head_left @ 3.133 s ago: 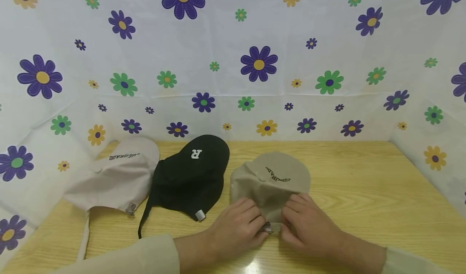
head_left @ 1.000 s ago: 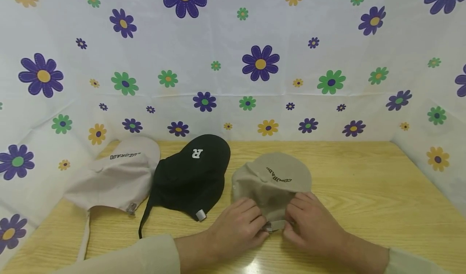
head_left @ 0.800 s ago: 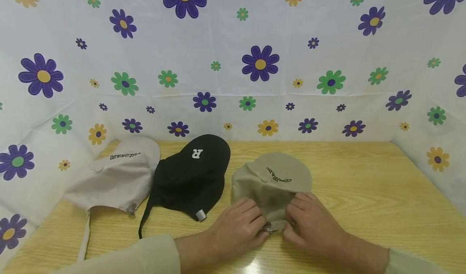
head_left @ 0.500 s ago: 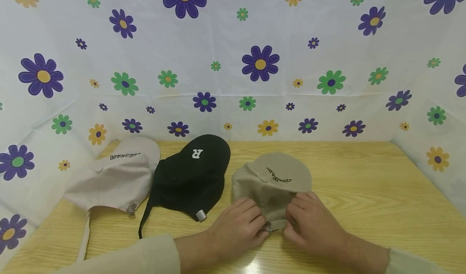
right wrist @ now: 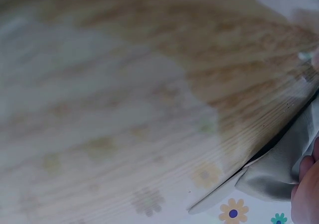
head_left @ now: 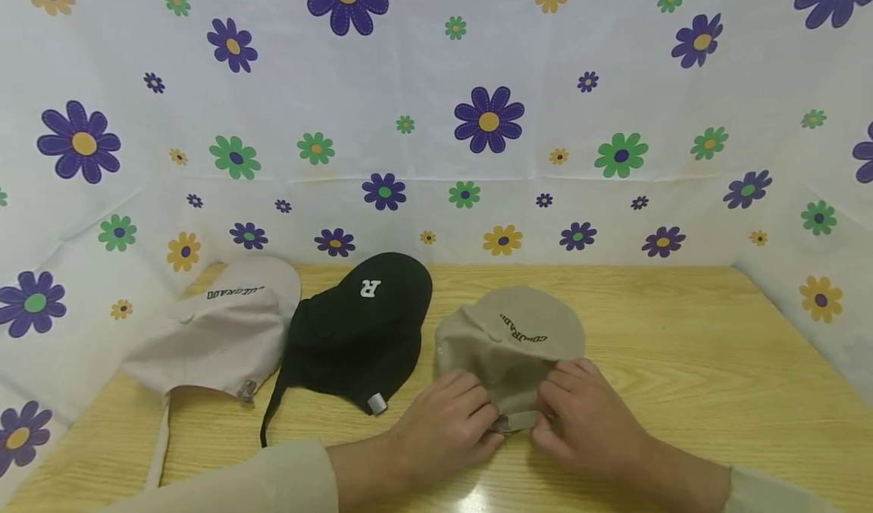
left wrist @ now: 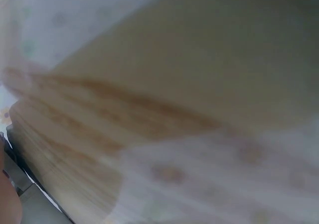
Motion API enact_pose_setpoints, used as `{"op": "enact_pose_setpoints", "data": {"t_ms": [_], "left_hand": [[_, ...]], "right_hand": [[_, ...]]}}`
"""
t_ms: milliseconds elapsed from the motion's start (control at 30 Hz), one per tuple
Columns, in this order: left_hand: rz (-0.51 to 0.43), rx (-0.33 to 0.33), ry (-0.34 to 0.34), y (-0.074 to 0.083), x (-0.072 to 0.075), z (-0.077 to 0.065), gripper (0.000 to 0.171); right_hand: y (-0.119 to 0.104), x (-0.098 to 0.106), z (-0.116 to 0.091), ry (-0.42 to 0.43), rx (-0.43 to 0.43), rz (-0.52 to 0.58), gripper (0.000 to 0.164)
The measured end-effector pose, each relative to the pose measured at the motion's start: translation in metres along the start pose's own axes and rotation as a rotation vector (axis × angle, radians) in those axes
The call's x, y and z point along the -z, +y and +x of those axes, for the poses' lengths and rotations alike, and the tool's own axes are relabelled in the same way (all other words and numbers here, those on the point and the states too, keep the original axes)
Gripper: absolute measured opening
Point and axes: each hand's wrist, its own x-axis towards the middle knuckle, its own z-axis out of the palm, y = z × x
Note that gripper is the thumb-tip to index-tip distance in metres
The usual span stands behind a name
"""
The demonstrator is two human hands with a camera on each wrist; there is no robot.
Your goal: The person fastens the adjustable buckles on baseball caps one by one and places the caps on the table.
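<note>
A tan baseball cap [head_left: 514, 323] with dark lettering lies on the wooden table, its back edge towards me. My left hand [head_left: 446, 422] grips that edge beside the metal buckle [head_left: 502, 423], fingers curled and thumb below. On the other side my right hand [head_left: 589, 418] pinches the strap [head_left: 524, 420], which runs from the buckle to the right thumb. The fingertips are partly hidden behind the knuckles. In the right wrist view, right-hand fingers [right wrist: 305, 196] show at the edge against the cap's cloth. The left wrist view is mostly a blur.
Left of my hands lies a black cap [head_left: 361, 339] with a white R, its strap hanging loose. Beyond it lies a pale pinkish cap [head_left: 218, 339], strap also undone. A flowered white cloth [head_left: 409, 66] walls in the back and sides of the table [head_left: 682, 346].
My right hand has shifted slightly right over the last seconds, and a little more strap shows between the hands. The left hand and the other caps stay put.
</note>
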Motion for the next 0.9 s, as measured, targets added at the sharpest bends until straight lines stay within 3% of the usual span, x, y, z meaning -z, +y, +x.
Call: {"op": "enact_pose_setpoints", "data": {"t_ms": [900], "left_hand": [[-0.012,0.027,-0.036,0.0002,0.001,-0.0005,0.017]], "right_hand": [[-0.0005,0.0009,0.0004,0.041,-0.014,-0.018,0.023]]}}
